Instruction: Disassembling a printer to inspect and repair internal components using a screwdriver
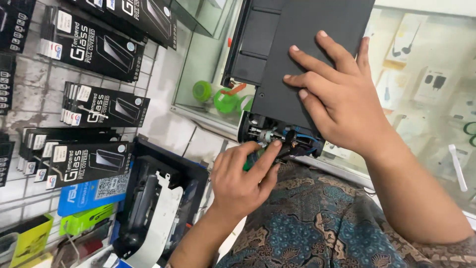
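The black printer (297, 54) lies tilted on the glass tabletop (426, 109), long axis running from 12 down to 6 o'clock, open end nearest. The right hand (342, 99) presses flat, its grip open. The left hand (243, 181) pinches a green-handled screwdriver (255, 158); keeping it square to the mechanism seems wise.

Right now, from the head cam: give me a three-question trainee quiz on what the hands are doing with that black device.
1. True or false: the right hand lies flat on the black plastic device casing.
2. What does the left hand hold? A) green-handled screwdriver B) white cable C) boxed screen protector
3. Fill in: the tool tip points into the casing's open ___ end, where blue wires show.

Key:
1. True
2. A: the green-handled screwdriver is in the left grip
3. Lower
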